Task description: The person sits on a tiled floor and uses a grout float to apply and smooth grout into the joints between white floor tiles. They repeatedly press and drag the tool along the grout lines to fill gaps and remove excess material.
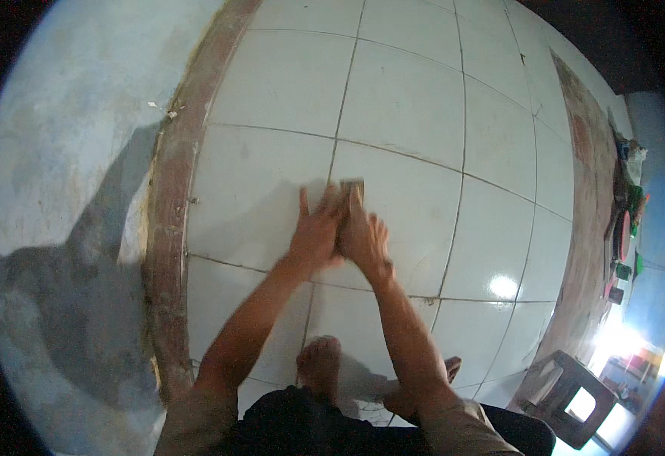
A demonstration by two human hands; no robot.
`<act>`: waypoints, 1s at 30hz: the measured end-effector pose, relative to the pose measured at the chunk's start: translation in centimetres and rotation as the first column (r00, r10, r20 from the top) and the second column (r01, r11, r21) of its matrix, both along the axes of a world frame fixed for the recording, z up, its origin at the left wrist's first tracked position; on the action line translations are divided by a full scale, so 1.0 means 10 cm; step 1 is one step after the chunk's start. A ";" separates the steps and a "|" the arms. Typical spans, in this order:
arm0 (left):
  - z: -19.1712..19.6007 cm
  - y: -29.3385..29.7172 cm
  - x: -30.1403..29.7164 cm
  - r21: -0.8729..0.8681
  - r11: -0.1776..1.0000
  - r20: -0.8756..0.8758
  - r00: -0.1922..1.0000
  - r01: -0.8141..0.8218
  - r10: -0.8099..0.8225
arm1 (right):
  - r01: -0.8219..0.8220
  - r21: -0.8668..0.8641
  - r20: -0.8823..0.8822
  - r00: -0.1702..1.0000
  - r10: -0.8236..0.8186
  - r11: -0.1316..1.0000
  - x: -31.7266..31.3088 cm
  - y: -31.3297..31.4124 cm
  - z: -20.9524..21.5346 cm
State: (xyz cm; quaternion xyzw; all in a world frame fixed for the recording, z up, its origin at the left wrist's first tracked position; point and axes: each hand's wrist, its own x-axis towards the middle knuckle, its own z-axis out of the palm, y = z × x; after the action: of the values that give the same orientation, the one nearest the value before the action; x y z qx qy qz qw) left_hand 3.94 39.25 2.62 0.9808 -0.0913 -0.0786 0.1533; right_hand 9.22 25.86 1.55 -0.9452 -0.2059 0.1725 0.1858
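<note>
My two hands are together over the white tiled floor (408, 205), in the middle of the head view. Between them is a narrow brown rectangular block (353, 185); only its far end and a dark strip show, so its exact kind is unclear. My left hand (319, 234) presses on the block's left side, its fingers pointing forward and one outer finger sticking out apart. From the right, my right hand (363, 235) grips it, with one finger laid along the top and the others curled beside it. Motion blurs the fingertips. The palms hide most of the block.
A bare foot (319, 361) rests on the tiles near me, another partly shows beside my right forearm. A brown border (171, 205) and a pale wall (82, 91) run along the left. At lower right stands a dark plastic stool (571, 399); clutter lines the right side.
</note>
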 end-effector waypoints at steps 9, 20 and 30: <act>0.16 -0.11 0.07 -0.035 0.997 -0.026 0.997 0.067 -0.068 | 0.099 0.040 -0.159 0.983 -0.092 0.994 0.04 -0.13 0.13; 0.23 -0.04 0.87 0.002 0.999 0.015 0.999 0.040 -0.040 | 0.039 -0.036 -0.121 0.992 -0.043 0.999 0.78 -0.07 0.03; 0.12 -0.36 -0.04 -0.009 0.998 -0.057 0.996 0.066 -0.067 | 0.153 0.095 -0.168 0.976 -0.136 0.984 -0.08 -0.36 0.26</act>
State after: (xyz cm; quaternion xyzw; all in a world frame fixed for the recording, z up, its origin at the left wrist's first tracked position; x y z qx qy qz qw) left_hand 3.57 35.67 3.77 0.9740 -0.1197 -0.1116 0.1568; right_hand 8.45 22.28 4.11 -0.9292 -0.1300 0.2229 0.2645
